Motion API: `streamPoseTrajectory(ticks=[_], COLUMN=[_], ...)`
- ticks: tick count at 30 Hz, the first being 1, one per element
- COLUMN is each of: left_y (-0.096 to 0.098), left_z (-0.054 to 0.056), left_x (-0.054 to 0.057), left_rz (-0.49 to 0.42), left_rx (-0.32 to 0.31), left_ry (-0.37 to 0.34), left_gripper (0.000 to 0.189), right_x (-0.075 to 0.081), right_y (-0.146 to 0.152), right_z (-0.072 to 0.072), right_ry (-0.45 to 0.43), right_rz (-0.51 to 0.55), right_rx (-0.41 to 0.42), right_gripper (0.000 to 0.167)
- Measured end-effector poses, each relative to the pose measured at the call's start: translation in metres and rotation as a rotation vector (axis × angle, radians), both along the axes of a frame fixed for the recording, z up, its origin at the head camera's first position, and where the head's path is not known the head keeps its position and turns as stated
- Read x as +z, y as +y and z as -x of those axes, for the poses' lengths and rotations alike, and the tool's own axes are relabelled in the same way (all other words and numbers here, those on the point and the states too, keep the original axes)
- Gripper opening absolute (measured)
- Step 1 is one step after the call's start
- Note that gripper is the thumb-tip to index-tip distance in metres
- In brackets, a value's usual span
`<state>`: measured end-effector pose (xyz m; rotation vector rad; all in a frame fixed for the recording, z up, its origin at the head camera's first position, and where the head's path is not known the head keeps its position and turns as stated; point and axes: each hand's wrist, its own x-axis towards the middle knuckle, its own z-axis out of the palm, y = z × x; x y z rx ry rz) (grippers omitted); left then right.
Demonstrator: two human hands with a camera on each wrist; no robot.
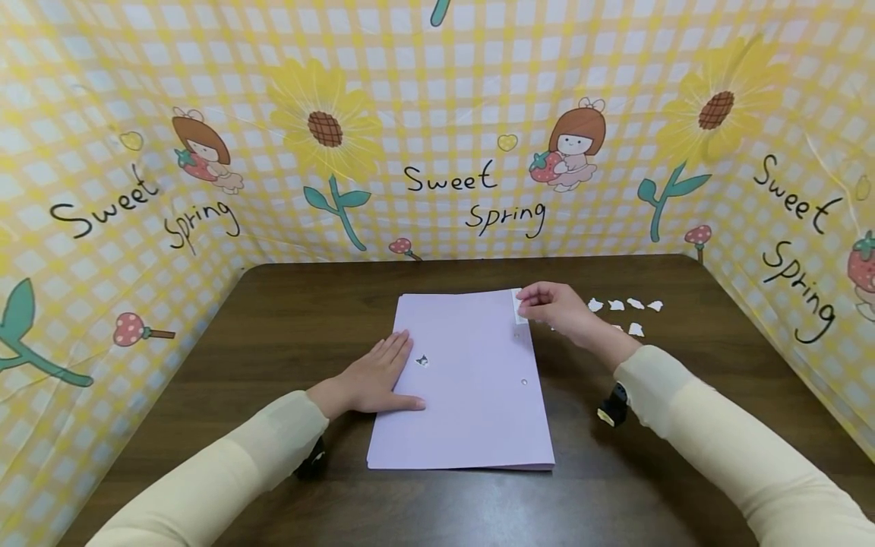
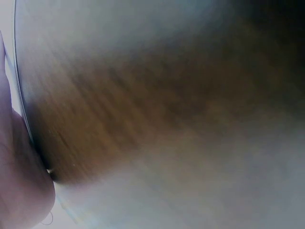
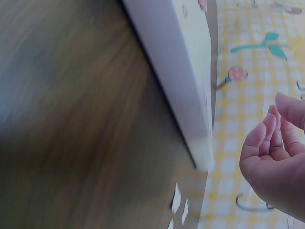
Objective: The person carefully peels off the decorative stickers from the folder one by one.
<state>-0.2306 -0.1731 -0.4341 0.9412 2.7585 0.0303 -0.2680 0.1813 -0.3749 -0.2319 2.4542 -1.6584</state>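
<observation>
A pale lilac file folder (image 1: 472, 425) lies flat on the dark wooden table. My left hand (image 1: 376, 376) rests spread on its left side, fingers straight and thumb out across the cover. Beside those fingers is a small dark-and-white cartoon sticker (image 1: 422, 362). Over the folder's top right corner is my right hand (image 1: 552, 304), fingers bent and thumb close to a white rectangular patch (image 1: 517, 313). In the right wrist view the right hand's fingers (image 3: 255, 138) curl loosely; I cannot tell whether they pinch anything. That view also shows the folder's thick side (image 3: 164, 71).
Several torn white paper scraps (image 1: 636, 330) lie on the table to the right of the folder. Behind the table (image 1: 287, 304) hangs a yellow checked cloth (image 1: 437, 99), which also runs along both sides. A small round ring (image 1: 524, 382) sits near the folder's right edge.
</observation>
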Motion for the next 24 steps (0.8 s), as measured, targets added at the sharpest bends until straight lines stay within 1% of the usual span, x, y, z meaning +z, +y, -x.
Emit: streamPoseTrajectory(ticks=[3, 9, 15, 19, 24], left_y=[-0.001, 0.000, 0.001, 0.001, 0.001], left_z=[0.000, -0.001, 0.001, 0.001, -0.001], left_x=[0.000, 0.002, 0.001, 0.000, 0.000], left_rz=[-0.008, -0.020, 0.010, 0.021, -0.011], left_rx=[-0.003, -0.004, 0.015, 0.019, 0.007], left_ry=[0.005, 0.002, -0.009, -0.005, 0.007], left_gripper=[0.119, 0.118, 0.120, 0.121, 0.120], right_x=[-0.001, -0.002, -0.006, -0.011, -0.015], right_y=[-0.018, -0.054, -0.085, -0.101, -0.119], right_z=[0.003, 0.005, 0.006, 0.008, 0.010], right_ry=[-0.015, -0.024, -0.036, -0.014, 0.017], right_rz=[0.017, 0.030, -0.025, -0.062, -0.129], right_rx=[0.025, 0.116, 0.192, 0.257, 0.349], right_gripper=[0.030, 0.030, 0.030, 0.028, 0.024])
